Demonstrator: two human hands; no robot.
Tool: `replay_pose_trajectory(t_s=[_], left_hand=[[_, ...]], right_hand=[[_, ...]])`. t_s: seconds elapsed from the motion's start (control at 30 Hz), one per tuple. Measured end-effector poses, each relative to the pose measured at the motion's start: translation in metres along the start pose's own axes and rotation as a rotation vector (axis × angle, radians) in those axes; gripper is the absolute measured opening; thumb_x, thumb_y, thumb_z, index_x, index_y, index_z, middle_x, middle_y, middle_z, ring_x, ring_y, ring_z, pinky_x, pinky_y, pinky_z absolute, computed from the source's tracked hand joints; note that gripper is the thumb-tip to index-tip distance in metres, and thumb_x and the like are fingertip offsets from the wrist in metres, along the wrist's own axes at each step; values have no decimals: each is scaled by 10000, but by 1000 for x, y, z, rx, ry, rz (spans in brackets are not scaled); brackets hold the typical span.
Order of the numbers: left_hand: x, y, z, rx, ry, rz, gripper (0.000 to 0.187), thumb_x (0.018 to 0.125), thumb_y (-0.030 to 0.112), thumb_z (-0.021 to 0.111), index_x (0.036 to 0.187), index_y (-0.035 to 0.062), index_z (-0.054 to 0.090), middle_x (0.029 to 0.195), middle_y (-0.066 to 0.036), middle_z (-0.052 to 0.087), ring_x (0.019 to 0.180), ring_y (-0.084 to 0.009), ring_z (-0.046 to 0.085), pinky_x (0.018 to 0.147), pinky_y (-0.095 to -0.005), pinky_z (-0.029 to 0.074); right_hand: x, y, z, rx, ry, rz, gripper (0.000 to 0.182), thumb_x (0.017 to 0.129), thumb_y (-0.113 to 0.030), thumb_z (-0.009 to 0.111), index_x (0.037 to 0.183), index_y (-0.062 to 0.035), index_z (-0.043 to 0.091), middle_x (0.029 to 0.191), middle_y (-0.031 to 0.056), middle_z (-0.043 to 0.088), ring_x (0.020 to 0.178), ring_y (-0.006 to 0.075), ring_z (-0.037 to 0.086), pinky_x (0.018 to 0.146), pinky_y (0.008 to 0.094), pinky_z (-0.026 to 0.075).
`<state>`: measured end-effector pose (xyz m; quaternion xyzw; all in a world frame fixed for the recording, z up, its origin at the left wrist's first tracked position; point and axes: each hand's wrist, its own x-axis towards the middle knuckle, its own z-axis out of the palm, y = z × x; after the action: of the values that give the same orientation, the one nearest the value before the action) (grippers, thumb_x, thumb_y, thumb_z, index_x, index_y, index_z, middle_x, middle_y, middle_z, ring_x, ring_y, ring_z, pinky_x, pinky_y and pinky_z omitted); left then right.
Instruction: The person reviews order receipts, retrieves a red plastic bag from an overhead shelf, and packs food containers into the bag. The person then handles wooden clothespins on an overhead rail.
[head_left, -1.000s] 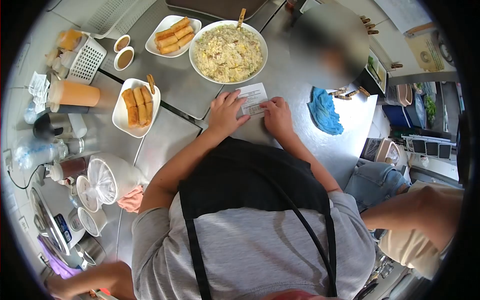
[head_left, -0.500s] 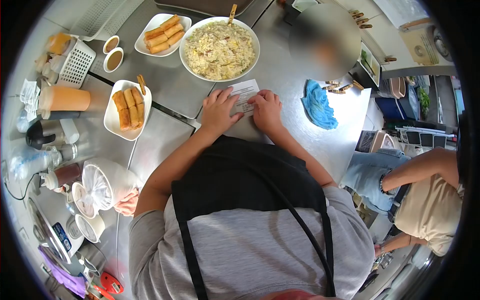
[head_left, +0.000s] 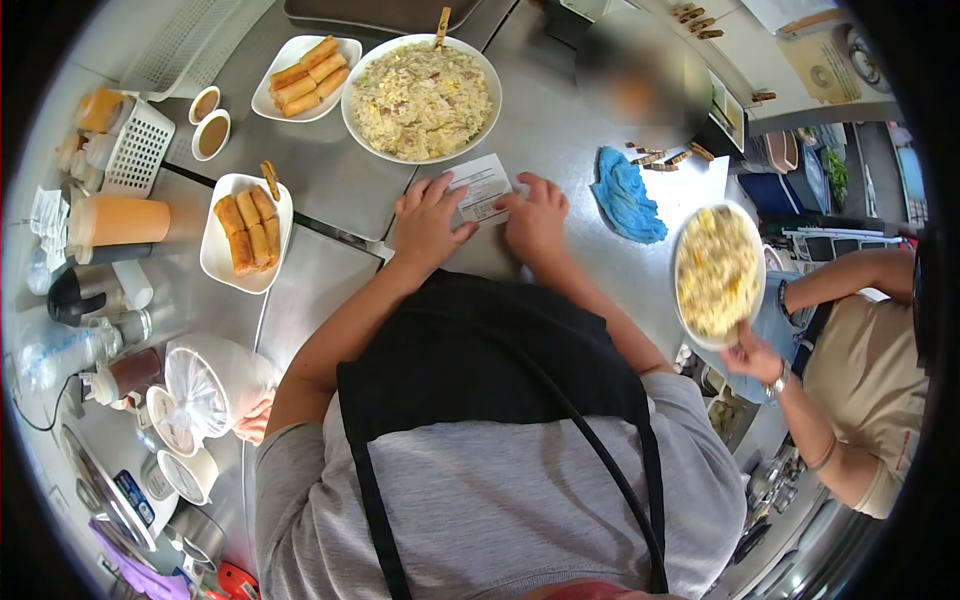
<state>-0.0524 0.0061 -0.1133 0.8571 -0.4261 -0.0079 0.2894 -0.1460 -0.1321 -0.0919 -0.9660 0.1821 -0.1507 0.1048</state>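
A small printed paper slip (head_left: pixel 482 187), like a receipt, lies on the steel table between my hands. My left hand (head_left: pixel 430 222) rests on its left edge, fingers spread. At the slip's right edge, my right hand (head_left: pixel 535 215) touches it with the thumb, its fingers apart and slightly bent. Just beyond is a large white bowl of fried rice (head_left: pixel 425 105) with a clothespin (head_left: pixel 442 27) on its rim. Further left are a plate of fried rolls (head_left: pixel 308 80) and another plate of rolls (head_left: pixel 247 232), this one with a clothespin on it.
A blue cloth (head_left: pixel 628 197) lies right of my hands near several clothespins (head_left: pixel 660 158). At the right a co-worker's hand (head_left: pixel 755 360) holds a plate of yellowish food (head_left: pixel 718 272). Two sauce cups (head_left: pixel 211 135), a white basket (head_left: pixel 140 145) and bottles line the left.
A co-worker's hand has brought a plate of food into view at the right. My right hand's fingers have lifted and opened somewhat; the slip shows more. The view has shifted slightly.
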Motion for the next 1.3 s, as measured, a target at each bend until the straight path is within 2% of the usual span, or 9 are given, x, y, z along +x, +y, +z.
replay_pose_trajectory(t_s=[0.33, 0.5, 0.57, 0.8, 0.9, 1.0, 1.07, 1.13, 1.3], left_hand=[[-1, -1, 1, 0, 25, 26, 480, 585, 316, 666, 1008, 123, 550, 1159, -38, 432, 1043, -236, 368, 822, -388, 302], [-1, -3, -2, 18, 6, 30, 495, 593, 316, 661, 1033, 133, 529, 1159, -29, 429, 1042, -237, 364, 818, -393, 302], [0, -2, -3, 7, -9, 15, 526, 586, 329, 667, 1043, 118, 514, 1176, -68, 405, 1062, -257, 346, 832, -402, 291], [0, 5, 0, 1, 99, -220, 563, 575, 373, 672, 999, 42, 505, 1238, -204, 274, 1155, -316, 243, 905, -433, 220], [1, 13, 0, -6, -60, -194, 500, 584, 344, 668, 953, 39, 524, 1250, -194, 268, 1157, -330, 229, 911, -456, 196], [0, 4, 3, 72, -133, 38, 424, 615, 333, 627, 920, 49, 551, 1178, -197, 385, 1116, -331, 308, 872, -425, 272], [13, 0, -13, -329, -431, -57, 349, 643, 247, 593, 916, 37, 540, 996, -185, 525, 963, -314, 463, 794, -377, 367], [14, 0, -37, -722, -232, -197, 274, 653, 168, 545, 884, 23, 526, 830, -179, 570, 789, -320, 537, 694, -355, 428], [109, -58, -211, -195, -17, -161, 319, 650, 139, 525, 936, 8, 476, 854, -194, 559, 816, -340, 538, 701, -385, 428]], right_hand=[[-4, -6, 6, 7, 24, -46, 138, 643, -102, 521, 705, -171, 624, 1020, 101, 479, 996, 280, 396, 831, 431, 278], [-19, 24, 10, -92, 10, 112, 224, 649, -69, 521, 829, -182, 594, 1007, 81, 494, 972, 289, 427, 833, 422, 289], [-25, 21, 8, -97, 29, 161, 308, 658, -68, 514, 938, -187, 555, 1038, 83, 482, 983, 294, 419, 828, 429, 298], [-36, -1, -5, -22, -3, 24, 252, 686, -120, 517, 919, -192, 578, 1061, 97, 462, 984, 301, 404, 818, 442, 291], [-40, 4, 2, -3, -23, 17, 263, 674, -125, 538, 918, -210, 587, 1072, 98, 459, 1007, 325, 391, 821, 440, 294], [-40, 8, -2, 65, -13, 13, 271, 652, -129, 558, 911, -201, 586, 1081, 89, 455, 1009, 322, 387, 827, 442, 290], [-39, 25, 1, 220, 42, 26, 272, 623, -118, 570, 893, -143, 580, 1059, 163, 465, 965, 347, 428, 803, 436, 343], [-38, 37, 2, 288, 77, 45, 280, 619, -98, 564, 897, -72, 567, 1020, 240, 468, 939, 381, 453, 804, 432, 376], [-31, 29, -1, 255, 149, 22, 272, 580, -45, 514, 847, -78, 556, 1022, 199, 461, 957, 348, 424, 813, 438, 333]])
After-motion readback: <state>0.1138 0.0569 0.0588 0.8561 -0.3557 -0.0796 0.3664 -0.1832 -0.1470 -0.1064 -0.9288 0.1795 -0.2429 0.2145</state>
